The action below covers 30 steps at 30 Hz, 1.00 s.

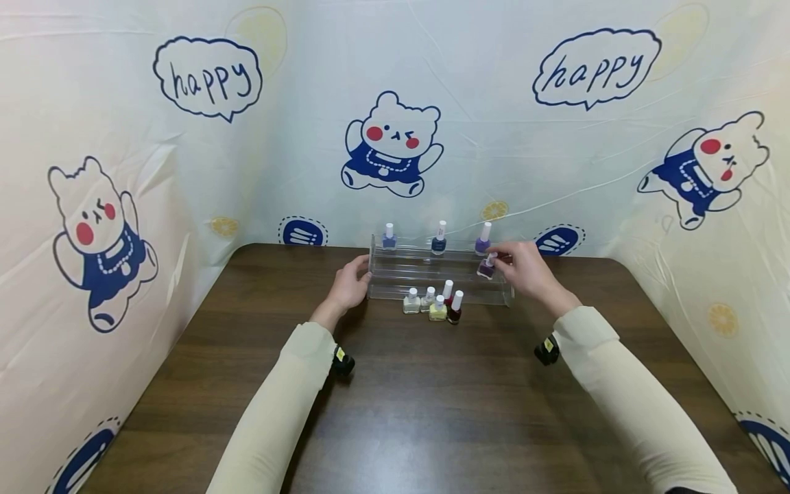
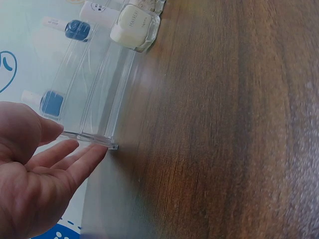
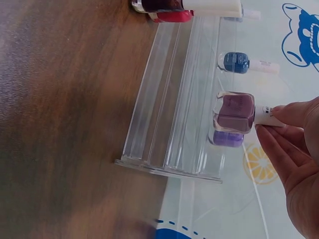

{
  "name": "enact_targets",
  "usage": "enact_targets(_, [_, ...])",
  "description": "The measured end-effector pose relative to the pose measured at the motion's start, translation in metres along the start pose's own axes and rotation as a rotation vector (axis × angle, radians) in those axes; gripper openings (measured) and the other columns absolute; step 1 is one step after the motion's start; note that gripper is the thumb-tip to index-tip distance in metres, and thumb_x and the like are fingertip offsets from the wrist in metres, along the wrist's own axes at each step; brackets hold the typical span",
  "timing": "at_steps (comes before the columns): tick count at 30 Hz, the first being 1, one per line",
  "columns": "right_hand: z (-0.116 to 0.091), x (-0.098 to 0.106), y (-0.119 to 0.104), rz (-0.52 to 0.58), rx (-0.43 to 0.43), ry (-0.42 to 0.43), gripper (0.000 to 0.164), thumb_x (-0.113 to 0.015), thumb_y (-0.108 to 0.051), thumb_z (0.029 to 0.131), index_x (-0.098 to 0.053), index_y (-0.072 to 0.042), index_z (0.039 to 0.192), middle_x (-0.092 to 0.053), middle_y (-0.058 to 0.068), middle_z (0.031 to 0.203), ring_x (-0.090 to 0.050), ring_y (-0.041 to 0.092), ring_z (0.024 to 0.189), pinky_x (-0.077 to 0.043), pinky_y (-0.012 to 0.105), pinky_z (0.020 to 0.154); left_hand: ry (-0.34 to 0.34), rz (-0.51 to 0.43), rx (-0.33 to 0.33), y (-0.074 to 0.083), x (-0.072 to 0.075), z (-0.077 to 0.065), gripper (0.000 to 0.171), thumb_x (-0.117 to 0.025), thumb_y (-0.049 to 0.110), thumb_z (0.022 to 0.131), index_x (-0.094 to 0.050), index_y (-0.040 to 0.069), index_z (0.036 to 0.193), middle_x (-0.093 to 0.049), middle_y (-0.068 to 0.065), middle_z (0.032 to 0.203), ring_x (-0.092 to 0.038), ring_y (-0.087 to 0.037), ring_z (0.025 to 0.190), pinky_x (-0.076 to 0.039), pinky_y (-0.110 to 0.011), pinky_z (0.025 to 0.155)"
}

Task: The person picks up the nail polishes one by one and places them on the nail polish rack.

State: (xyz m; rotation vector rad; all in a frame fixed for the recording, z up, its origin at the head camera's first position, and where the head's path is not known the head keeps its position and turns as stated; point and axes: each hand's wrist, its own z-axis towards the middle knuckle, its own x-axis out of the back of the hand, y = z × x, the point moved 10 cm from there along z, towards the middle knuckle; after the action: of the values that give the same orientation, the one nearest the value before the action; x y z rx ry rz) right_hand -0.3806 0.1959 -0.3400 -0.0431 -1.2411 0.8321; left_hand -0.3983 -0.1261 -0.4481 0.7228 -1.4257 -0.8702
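Note:
My right hand point(image 1: 527, 269) pinches the white cap of a dark purple nail polish bottle point(image 3: 237, 112), held in front of the clear tiered rack point(image 1: 426, 272) near its right end. At the rack's left end panel, my left hand point(image 1: 350, 283) touches the edge with fingers and thumb. On the top tier stand a blue bottle point(image 1: 389, 239), a dark teal-blue bottle point(image 1: 438, 243) and a violet bottle point(image 1: 483, 244). In the right wrist view, the violet bottle point(image 3: 228, 139) shows partly behind the held one.
Before the rack a group of bottles stands on the brown table point(image 1: 407, 398): a whitish one point(image 1: 411, 302), a pale yellow one point(image 1: 437, 311), a dark red one point(image 1: 455, 312), a red one and another pale one. A printed curtain point(image 1: 469, 158) hangs behind the table.

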Motion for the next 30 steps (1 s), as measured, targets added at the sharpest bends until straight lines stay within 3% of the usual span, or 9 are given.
enact_targets(30, [0.016,-0.020,0.027,-0.027,-0.062,-0.067,0.022,-0.066,0.001,0.097,-0.072,0.005,0.118,-0.070,0.025,0.120,-0.068,0.038,0.104,-0.058,0.052,0.088,0.002,-0.024,0.009,0.000,0.000,0.000,0.048,-0.048,0.004,0.107,-0.042,0.008,0.155,-0.050,-0.020,0.151,-0.046,-0.036,0.141,-0.040,-0.050,0.114])
